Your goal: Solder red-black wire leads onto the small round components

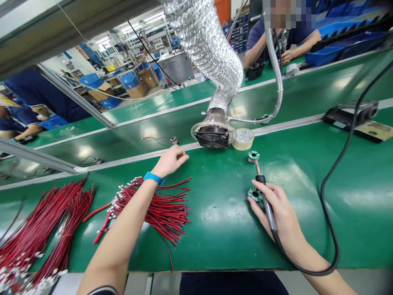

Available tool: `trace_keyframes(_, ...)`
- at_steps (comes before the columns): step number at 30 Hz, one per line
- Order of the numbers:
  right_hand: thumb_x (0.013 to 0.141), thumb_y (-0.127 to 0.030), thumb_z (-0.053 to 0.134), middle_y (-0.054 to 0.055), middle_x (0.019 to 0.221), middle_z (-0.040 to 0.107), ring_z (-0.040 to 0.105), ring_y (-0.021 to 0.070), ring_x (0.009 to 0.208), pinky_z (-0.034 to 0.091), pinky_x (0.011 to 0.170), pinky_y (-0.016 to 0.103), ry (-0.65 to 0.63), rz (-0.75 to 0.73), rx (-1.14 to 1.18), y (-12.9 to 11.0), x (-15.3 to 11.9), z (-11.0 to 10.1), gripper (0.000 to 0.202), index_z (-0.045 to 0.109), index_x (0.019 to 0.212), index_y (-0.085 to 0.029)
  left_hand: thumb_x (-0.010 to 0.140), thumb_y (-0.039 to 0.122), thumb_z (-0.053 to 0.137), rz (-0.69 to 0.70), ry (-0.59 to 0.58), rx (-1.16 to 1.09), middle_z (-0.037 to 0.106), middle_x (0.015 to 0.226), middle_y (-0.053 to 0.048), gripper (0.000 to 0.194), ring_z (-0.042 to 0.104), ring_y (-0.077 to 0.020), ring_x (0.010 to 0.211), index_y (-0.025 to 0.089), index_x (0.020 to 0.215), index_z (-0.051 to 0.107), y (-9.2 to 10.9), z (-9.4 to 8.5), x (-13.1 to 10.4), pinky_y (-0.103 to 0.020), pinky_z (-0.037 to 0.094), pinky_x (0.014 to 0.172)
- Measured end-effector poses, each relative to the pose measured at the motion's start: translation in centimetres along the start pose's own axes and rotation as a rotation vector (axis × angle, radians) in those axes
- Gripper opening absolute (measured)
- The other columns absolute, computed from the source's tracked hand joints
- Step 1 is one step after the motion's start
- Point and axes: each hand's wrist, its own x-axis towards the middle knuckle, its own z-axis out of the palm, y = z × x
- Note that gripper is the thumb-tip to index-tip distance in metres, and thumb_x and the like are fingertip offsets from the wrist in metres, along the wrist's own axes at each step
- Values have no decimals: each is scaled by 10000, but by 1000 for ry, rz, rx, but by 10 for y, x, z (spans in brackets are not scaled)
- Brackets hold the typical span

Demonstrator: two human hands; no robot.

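My right hand (279, 209) holds a soldering iron (269, 211), its tip pointing up and away. The fingers of that hand also touch a round green circuit board part (254, 194). A second round part (253, 156) lies on the green bench just beyond the iron's tip. My left hand (171, 161), with a blue band at the wrist, is over the bench near its back rail, fingers curled; whether they pinch anything cannot be made out. Just beyond it is a small part with thin wires (174, 140). Under my left forearm lies a bundle of red wires (166, 209).
More red wire bundles (49, 221) lie at the left. A fan (212, 138) under a silver duct (211, 45) hangs beside a tape roll (243, 139). A black cable (325, 180) loops at the right, near a stand (353, 116). People sit beyond the bench.
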Motion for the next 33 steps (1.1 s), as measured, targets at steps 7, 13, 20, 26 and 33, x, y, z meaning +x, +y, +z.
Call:
trace_keyframes(7,1009,-258,625,97,1202,609,692,166,814,593,727,306,-66,-19,81,-11,-5,3,452,576,1458,-264,923,258,662,30,-168,-168,666,827,-19,136,593,-151,692,195,803,679,29,21,-62,-281,437,661)
trace_keyframes(13,1022,-271,627,112,1206,604,694,207,884,595,758,345,-93,-54,64,-20,-14,9,463,554,1480,-262,972,298,615,21,-13,-270,673,852,-25,165,601,-158,749,197,854,669,39,22,-72,-281,461,701)
trace_keyframes(20,1018,-194,619,115,1225,566,674,203,928,601,824,346,-49,-39,77,-22,-11,11,494,527,1499,-254,1002,323,609,110,307,-377,724,907,-36,189,662,-173,878,203,888,699,46,10,-81,-308,500,850)
trace_keyframes(26,978,-113,604,92,1237,554,678,176,951,595,872,320,-110,-1,279,-24,-9,10,564,508,1509,-279,1000,307,643,28,761,-537,683,777,27,106,627,-113,637,213,990,690,85,-14,-88,-241,499,642)
trace_keyframes(33,920,-54,623,84,1265,565,681,179,1052,592,945,304,-174,70,402,-33,-15,8,617,530,1486,-281,1034,239,558,305,-41,-617,710,994,-30,187,675,-148,934,223,1001,742,152,22,-84,-255,518,838)
